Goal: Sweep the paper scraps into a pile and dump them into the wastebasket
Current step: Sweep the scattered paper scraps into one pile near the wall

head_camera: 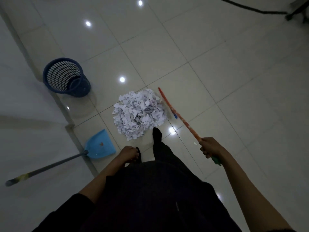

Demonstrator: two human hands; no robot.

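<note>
Beside scrap pile (139,113): dustpan (100,144), wastebasket (66,77).

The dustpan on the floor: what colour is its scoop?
Light blue dustpan, grey handle; head view.

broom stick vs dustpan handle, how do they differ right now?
The broom stick is orange and gripped by the right hand, angled down beside the paper pile. The dustpan handle is grey with a yellow band, and no hand holds it; the left hand is apart from it. Both are long, thin poles.
</note>
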